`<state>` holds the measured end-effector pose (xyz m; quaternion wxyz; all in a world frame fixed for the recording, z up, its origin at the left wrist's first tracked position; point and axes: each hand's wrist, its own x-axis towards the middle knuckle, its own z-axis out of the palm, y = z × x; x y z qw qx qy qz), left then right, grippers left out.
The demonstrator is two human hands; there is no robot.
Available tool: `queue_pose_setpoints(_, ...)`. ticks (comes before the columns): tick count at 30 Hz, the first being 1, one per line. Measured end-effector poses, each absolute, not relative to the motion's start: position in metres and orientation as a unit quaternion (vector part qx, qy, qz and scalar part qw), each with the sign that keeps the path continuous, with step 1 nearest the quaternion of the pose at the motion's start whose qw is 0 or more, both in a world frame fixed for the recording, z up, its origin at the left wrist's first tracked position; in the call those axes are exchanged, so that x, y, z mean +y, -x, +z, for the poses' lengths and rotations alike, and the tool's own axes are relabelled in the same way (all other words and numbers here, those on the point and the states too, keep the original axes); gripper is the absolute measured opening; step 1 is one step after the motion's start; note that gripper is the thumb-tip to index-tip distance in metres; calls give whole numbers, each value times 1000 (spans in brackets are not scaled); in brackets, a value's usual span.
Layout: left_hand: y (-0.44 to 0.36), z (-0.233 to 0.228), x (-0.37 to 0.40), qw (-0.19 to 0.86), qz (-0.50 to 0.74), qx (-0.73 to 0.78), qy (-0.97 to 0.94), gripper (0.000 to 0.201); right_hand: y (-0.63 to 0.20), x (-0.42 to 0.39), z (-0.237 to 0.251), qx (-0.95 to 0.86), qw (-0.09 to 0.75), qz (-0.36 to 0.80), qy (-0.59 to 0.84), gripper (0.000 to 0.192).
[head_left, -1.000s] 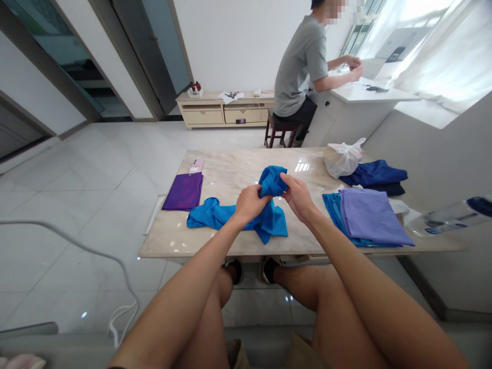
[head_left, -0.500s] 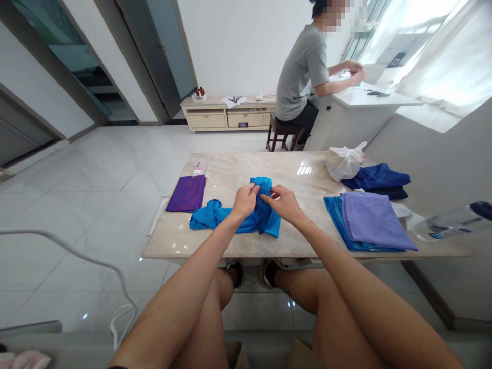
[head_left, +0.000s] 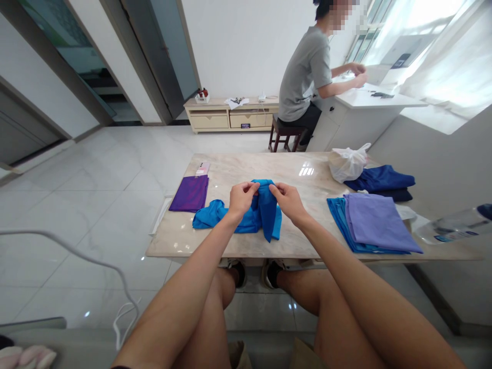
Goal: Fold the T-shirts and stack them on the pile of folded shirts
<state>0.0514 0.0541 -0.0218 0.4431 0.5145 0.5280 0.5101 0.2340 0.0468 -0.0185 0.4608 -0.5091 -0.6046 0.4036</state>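
A crumpled bright blue garment (head_left: 258, 215) lies in the middle of the marble table (head_left: 230, 169). My left hand (head_left: 242, 197) and my right hand (head_left: 286, 201) each pinch its upper edge and hold that part lifted, a hand's width apart. The rest of the cloth trails left on the tabletop. A folded purple cloth (head_left: 190, 193) rests to the left. On the right sits a folded lavender cloth (head_left: 378, 221) on top of a blue one (head_left: 338, 212).
A white plastic bag (head_left: 348, 163) and dark blue folded clothes (head_left: 380, 179) sit at the far right of the table, a phone (head_left: 202, 167) at the far left. A plastic bottle (head_left: 453, 228) lies at right. A person (head_left: 305, 77) sits at a white counter behind.
My hands have shifted their grip along the blue garment and drawn apart, spreading its top edge; the bunched part has dropped lower toward the table.
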Motion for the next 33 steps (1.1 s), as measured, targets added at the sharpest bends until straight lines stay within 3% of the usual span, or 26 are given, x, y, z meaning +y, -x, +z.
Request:
queue_pose_setpoints(5,-56,-18,50,505,484,488,-522,50,-225,44,-15,-588,492,435,472,49)
queue_pose_setpoints(10,-62,-16,46,486,468,471,-568,60,-217,43,-14,-563,487,474,471,42)
queue_pose_setpoints(14,-69,-12,37,442,451,448,-633,53,-223,42,-12,-549,429,483,530,42)
queue_pose_setpoints(23,-70,-13,36,357,391,470,-707,37,-240,44,-15,-554,461,448,529,53)
queue_pose_setpoints(33,-62,-18,44,423,444,462,-641,39,-241,53,-26,-544,479,477,497,61)
